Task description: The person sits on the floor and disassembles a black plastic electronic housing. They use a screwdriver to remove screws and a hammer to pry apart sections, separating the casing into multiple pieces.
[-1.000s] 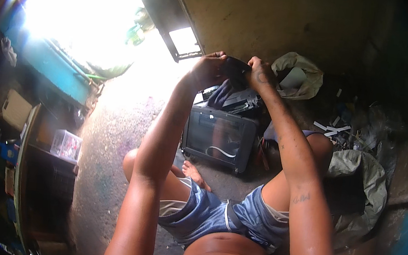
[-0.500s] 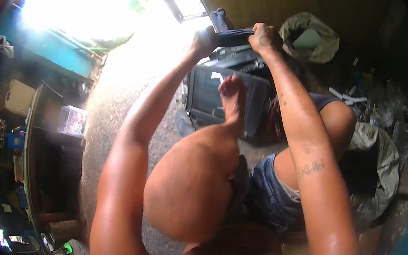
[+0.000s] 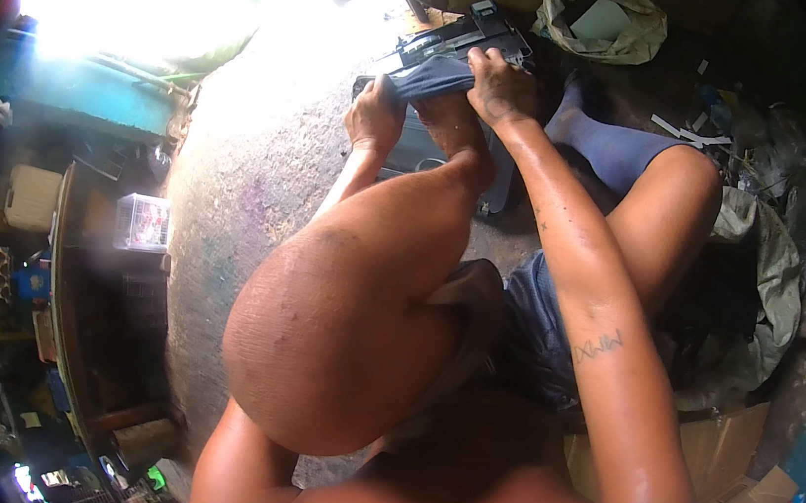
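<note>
A dark blue sock (image 3: pixel 432 80) is stretched between my two hands over the toes of my bare left foot (image 3: pixel 452 128). My left hand (image 3: pixel 375 117) grips one side of its opening, fingers closed. On the other side my right hand (image 3: pixel 503 89) pinches the fabric. The toes are hidden by the sock. My left knee is bent up close to me. A matching long blue sock (image 3: pixel 613 152) covers my right lower leg. Beneath the raised foot lies a dark, flat, open case (image 3: pixel 415 149), partly hidden by my hands and foot.
Black equipment (image 3: pixel 467 35) lies beyond my hands. An open sack (image 3: pixel 604 16) stands at the far right, another pale sack (image 3: pixel 767 283) nearer. White strips (image 3: pixel 690 133) litter the floor. Shelving (image 3: pixel 58 312) lines the left side, with a clear crate (image 3: pixel 143 222). Cardboard (image 3: pixel 727 457) lies at the lower right.
My hands have come down and nearer with the sock, which now reaches over the toes of my left foot. The left knee has risen, and my socked right leg shows more.
</note>
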